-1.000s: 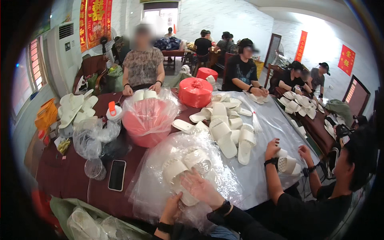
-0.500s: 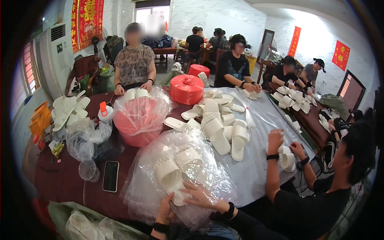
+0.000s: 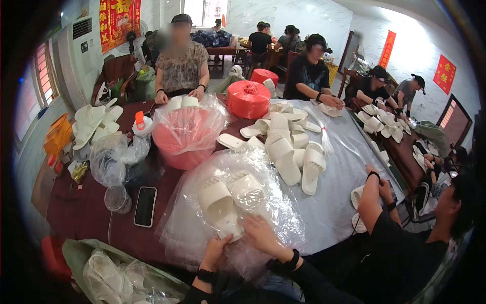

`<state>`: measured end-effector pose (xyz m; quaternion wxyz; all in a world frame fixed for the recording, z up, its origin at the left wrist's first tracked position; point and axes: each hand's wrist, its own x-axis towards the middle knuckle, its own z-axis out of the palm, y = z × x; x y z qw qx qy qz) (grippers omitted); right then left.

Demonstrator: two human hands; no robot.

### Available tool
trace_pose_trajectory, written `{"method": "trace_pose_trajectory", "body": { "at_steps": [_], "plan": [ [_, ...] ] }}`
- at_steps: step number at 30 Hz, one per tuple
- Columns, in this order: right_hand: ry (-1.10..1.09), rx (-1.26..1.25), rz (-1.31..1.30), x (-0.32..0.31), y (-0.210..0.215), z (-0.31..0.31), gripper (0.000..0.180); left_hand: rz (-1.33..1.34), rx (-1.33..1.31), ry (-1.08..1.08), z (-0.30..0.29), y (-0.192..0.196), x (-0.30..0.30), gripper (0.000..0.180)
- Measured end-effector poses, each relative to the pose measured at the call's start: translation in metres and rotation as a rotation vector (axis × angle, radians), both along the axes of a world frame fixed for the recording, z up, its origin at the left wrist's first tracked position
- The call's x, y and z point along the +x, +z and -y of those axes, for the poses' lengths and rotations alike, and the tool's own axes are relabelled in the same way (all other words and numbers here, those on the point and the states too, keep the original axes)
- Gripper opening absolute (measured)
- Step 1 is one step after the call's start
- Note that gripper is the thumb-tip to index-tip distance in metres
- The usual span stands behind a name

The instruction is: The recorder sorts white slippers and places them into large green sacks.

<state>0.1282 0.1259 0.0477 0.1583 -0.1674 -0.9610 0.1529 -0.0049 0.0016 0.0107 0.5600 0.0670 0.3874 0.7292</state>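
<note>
A pair of white slippers (image 3: pixel 230 198) lies on a heap of clear plastic bags (image 3: pixel 202 223) at the near edge of the table. My left hand (image 3: pixel 216 250) grips the heel of the left slipper through the crinkled plastic. My right hand (image 3: pixel 263 234) rests on the plastic just below the right slipper, fingers curled on the bag. Both wrists wear black bands.
A pile of white slippers (image 3: pixel 291 144) lies mid-table on a clear sheet. A red basin wrapped in plastic (image 3: pixel 185 134), a red spool (image 3: pixel 248 99) and a black phone (image 3: pixel 145 205) stand nearby. Other people sit around the table; one person's hands (image 3: pixel 377 185) work at my right.
My view has shifted closer to the table. My hands have moved up onto the slipper pair and bag; the left hand now grips the slipper's heel.
</note>
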Motion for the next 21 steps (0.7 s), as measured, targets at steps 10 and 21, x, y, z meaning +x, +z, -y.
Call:
{"method": "trace_pose_trajectory", "body": {
  "at_steps": [10,21],
  "plan": [
    [-0.192,-0.247,-0.016,0.04,0.023,-0.006,0.051,0.06,-0.003,-0.119,0.001,-0.014,-0.009,0.027],
    [-0.396,0.149,-0.111,0.013,0.01,-0.001,0.048,-0.214,0.046,-0.048,-0.003,-0.006,0.006,0.04]
  ]
}}
